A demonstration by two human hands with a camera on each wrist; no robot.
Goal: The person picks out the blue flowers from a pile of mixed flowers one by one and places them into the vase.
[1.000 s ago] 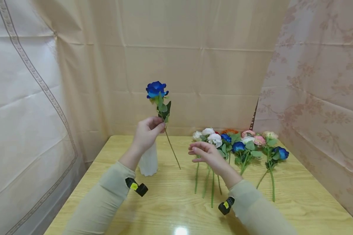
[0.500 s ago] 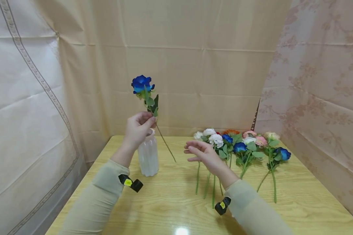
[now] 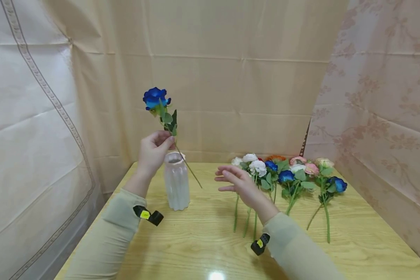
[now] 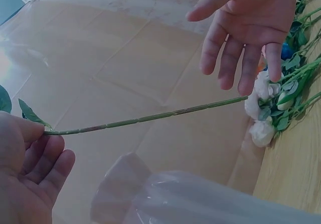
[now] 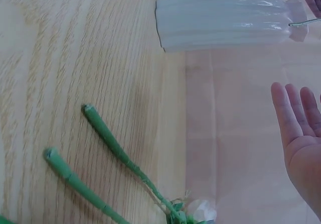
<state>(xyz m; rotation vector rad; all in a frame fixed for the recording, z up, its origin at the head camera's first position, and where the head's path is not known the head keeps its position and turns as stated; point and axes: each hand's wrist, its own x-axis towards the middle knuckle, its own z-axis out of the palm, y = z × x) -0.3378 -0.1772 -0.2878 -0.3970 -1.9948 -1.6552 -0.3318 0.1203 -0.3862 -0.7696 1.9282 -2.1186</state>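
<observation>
A blue artificial rose is pinched by its stem between the thumb and fingers of my left hand. Its bloom points up and leans left, while the bare stem slants down to the right. Just below that hand a white ribbed vase stands upright on the table, its mouth facing up. In the head view the stem crosses in front of the vase's rim, with its lower end out to the right. My right hand hovers right of the vase, fingers extended and holding nothing.
Several artificial flowers lie at the table's right: white blooms, blue roses, pink ones and an orange one. Their green stems point toward the front of the wooden table. A beige curtain hangs behind.
My left hand has moved left and slightly up with the blue rose, uncovering the vase's mouth. My right hand has drifted a little left, still extended.
</observation>
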